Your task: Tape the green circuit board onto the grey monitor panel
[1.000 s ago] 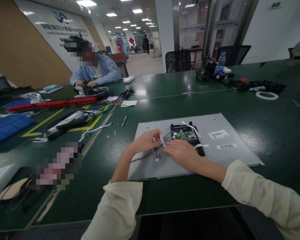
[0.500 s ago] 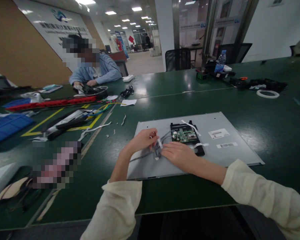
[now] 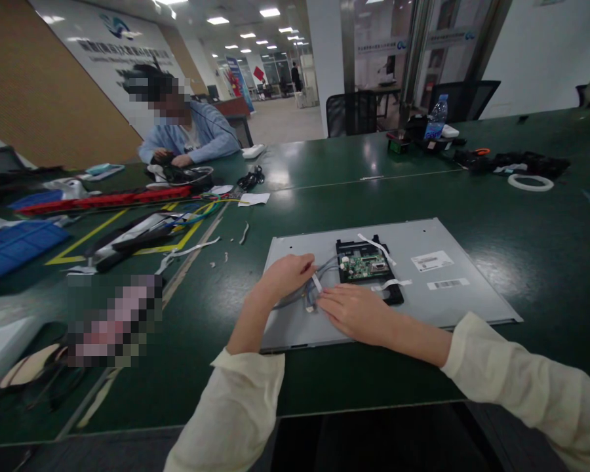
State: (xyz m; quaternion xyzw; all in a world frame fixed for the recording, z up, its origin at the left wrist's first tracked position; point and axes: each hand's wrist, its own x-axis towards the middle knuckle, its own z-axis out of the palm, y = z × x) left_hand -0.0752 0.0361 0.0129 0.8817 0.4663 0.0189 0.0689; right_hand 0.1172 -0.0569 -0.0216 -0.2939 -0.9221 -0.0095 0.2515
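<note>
Pinching thin grey wire bundle [image 3: 327,265], left hand [image 3: 284,275] sat at 9 o'clock of small green circuit board [image 3: 366,265]. Right hand [image 3: 354,311] lay flat, open, fingertips at bundle, on flat grey metal panel [image 3: 472,298]. Risk was hard tug straining board connector.

Bare left hand [image 3: 285,275]: fingers curled in a pinch. Bare right hand [image 3: 356,311]: flat, palm down. Cream-sleeved arms [image 3: 511,393]: stretched forward, converging.
</note>
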